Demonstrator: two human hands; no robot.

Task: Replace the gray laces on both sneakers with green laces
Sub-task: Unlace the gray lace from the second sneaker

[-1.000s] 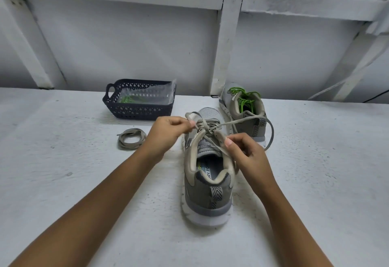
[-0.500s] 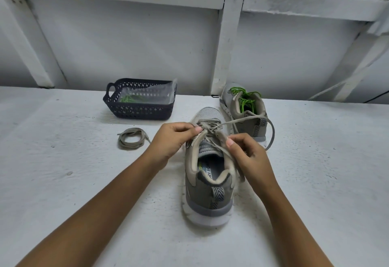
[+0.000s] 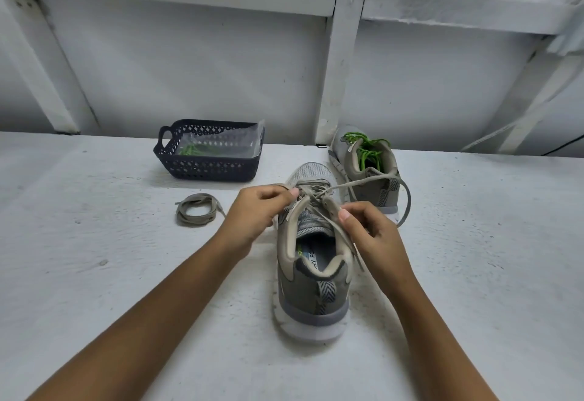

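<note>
Left hand (image 3: 259,211), fingers curled shut, pinching the gray lace (image 3: 316,193) at the left eyelets of the near sneaker (image 3: 311,261). Right hand (image 3: 371,233), also closed, pinching the same lace at the right eyelet row, thumb and forefinger pressed together just beside the collar. Lace crossed loosely over the tongue between the two hands; one free end running out to the right of the near sneaker, looping past the heel of the far sneaker and down onto the white tabletop (image 3: 94,274); another end trailing under the right hand along the near sneaker's right side.

Near sneaker standing upright, heel toward the camera, toe pointing away. Far sneaker (image 3: 363,170) just beyond and to the right of the near sneaker, already threaded with a green lace (image 3: 363,149). Coiled gray lace (image 3: 196,209) lying loose to the left of the near sneaker, apart from the left hand. Dark basket (image 3: 208,167) beyond that coil, left of the near sneaker's toe, holding a clear bag (image 3: 221,144) with green laces (image 3: 189,149) inside. White wall and beams behind.
</note>
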